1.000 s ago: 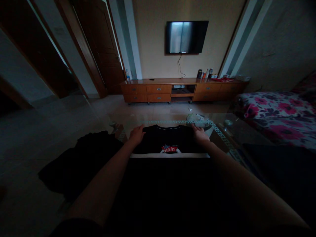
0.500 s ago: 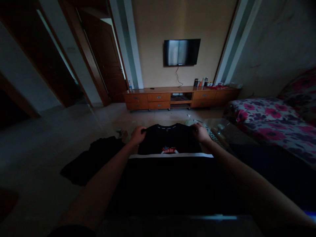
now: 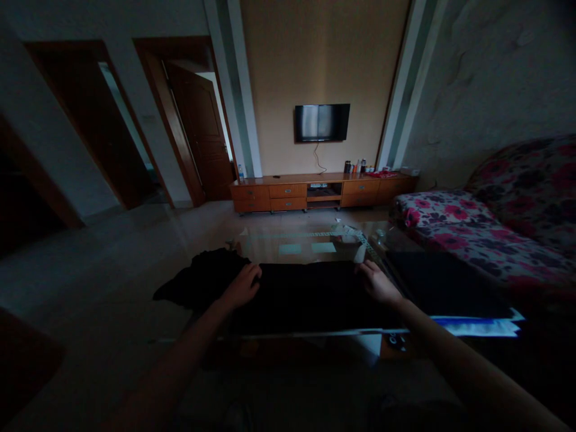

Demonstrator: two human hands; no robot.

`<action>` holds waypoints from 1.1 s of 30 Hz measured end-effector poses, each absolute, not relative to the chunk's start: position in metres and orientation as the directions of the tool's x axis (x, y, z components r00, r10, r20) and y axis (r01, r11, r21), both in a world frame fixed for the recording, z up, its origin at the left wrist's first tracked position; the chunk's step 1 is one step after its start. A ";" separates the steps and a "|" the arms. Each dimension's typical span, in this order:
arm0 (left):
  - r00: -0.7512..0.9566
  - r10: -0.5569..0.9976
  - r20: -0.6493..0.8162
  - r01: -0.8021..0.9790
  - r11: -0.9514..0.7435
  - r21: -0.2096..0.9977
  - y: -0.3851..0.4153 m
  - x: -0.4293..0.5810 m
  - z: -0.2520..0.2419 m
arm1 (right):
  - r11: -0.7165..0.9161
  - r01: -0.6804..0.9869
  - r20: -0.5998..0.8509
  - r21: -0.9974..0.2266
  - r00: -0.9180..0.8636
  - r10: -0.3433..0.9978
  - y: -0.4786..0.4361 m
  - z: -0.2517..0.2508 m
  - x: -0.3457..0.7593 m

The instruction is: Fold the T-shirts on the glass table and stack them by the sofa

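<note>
A black T-shirt (image 3: 310, 294) lies folded flat on the glass coffee table (image 3: 297, 243); its red print is no longer showing. My left hand (image 3: 243, 287) rests on the shirt's left edge with fingers curled over the cloth. At the right edge my right hand (image 3: 377, 283) lies with its fingers stretched down on the fabric. The room is dim, so the exact grip of either hand is hard to see.
A heap of dark clothes (image 3: 200, 285) lies left of the shirt. A dark sheet and a white-blue paper (image 3: 477, 327) sit at the table's right. A flowered sofa (image 3: 486, 222) stands on the right. A wooden TV cabinet (image 3: 321, 192) and wall TV (image 3: 321, 122) are far ahead.
Both hands gripped the shirt's shoulders, then brought the top half toward me and down, folding it over so the red print is hidden. The camera view has pulled back and tilted up.
</note>
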State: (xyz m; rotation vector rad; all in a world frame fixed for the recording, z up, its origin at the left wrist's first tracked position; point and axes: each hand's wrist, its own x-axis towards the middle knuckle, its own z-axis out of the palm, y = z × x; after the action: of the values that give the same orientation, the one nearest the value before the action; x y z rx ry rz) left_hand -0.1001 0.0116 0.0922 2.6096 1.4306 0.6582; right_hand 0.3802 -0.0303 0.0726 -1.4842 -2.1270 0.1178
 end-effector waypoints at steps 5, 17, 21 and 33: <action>0.517 0.838 0.173 0.826 -0.542 0.157 -0.022 -0.103 0.048 | 0.317 0.892 0.198 -0.323 -0.264 0.944 -0.060 0.033 0.380; 0.583 0.811 0.057 0.801 -0.585 0.129 -0.025 -0.102 0.054 | 0.317 0.893 0.131 -0.320 -0.290 0.948 -0.059 0.036 0.380; 0.595 0.804 -0.008 0.799 -0.591 0.109 -0.023 -0.097 0.064 | 0.317 0.912 0.109 -0.261 -0.298 0.948 -0.061 0.043 0.376; 0.600 0.787 0.146 0.766 -0.617 0.179 -0.002 -0.021 0.034 | 0.321 0.924 0.117 -0.208 -0.303 0.946 -0.039 0.025 0.300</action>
State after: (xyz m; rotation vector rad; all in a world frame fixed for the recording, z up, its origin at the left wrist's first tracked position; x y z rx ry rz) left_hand -0.0214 -0.0017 0.0345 2.7219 1.3251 0.3218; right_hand 0.3000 -0.0389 0.0248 -1.7065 -2.3684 0.1477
